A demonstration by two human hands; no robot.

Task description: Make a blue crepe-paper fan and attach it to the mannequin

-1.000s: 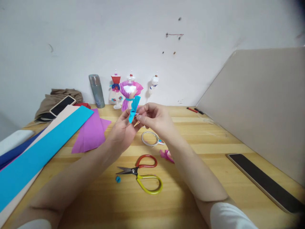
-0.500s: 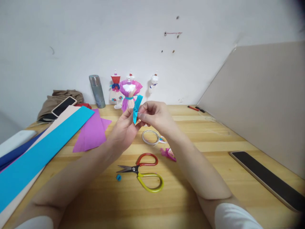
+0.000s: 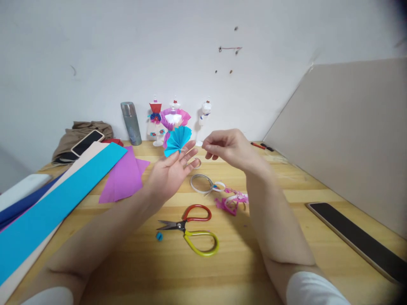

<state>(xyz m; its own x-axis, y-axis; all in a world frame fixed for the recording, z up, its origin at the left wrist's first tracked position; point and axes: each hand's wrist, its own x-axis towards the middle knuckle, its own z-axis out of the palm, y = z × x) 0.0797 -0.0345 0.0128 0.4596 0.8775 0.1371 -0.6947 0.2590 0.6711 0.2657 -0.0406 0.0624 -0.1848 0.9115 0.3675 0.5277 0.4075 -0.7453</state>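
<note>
A blue pleated paper fan (image 3: 178,140) is spread out above the table, its narrow end pinched by the thumb of my left hand (image 3: 170,171). The other fingers of that hand are stretched out, palm up. To the right, my right hand (image 3: 227,146) is raised apart from the fan, thumb and forefinger pressed together; whatever is between them is too small to make out. Below the hands lies a roll of white tape (image 3: 201,184). Scissors (image 3: 187,228) with one red and one yellow handle rest nearer, blades parted, beside a small blue paper scrap (image 3: 159,236).
Paper strips, blue (image 3: 63,207) and purple (image 3: 122,178), lie at the left. Small dress forms (image 3: 155,120) and a flask (image 3: 131,123) stand by the wall. Pink scraps (image 3: 230,204) lie near the tape; a dark flat device (image 3: 352,237) is at the right.
The blue paper, narrow and folded before, is now fanned open in my left hand. My right hand has come away from it to the right.
</note>
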